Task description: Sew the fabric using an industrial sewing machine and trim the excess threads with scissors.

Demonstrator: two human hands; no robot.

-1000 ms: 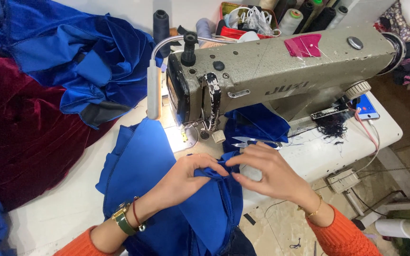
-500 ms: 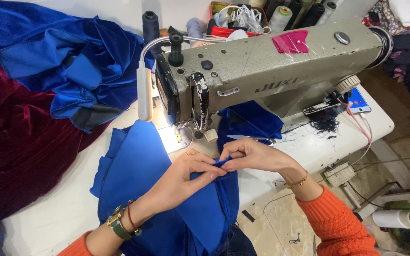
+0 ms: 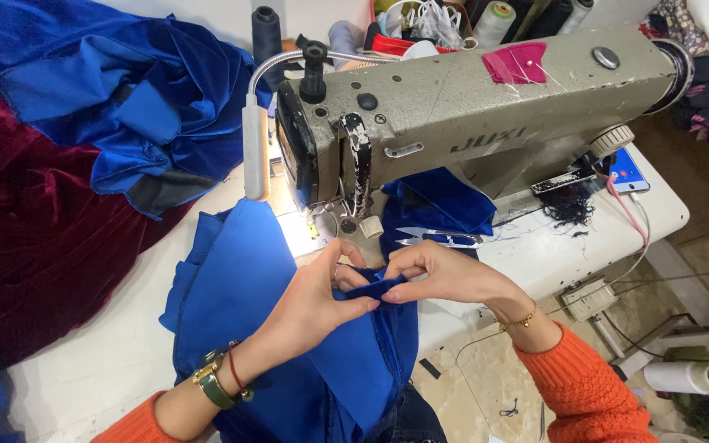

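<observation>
Pinching blue cloth [image 3: 354, 361] fold with left hand [image 3: 313, 303] and right hand [image 3: 441, 275], near sewing machine [image 3: 469, 123] needle; risking fold slipping loose if slick fabric slides between fingertips.

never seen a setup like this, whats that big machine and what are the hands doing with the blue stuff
The view comes from a camera worn on the person's head, looking down at their own hands. The big grey-green machine is an industrial sewing machine on a white table, with a small lamp lighting the needle area. The left hand and right hand pinch a folded edge of blue fabric between their fingers, just in front of the needle. Thread snips lie beside the machine, a phone is further right, and dark red velvet is piled at the left.
</observation>
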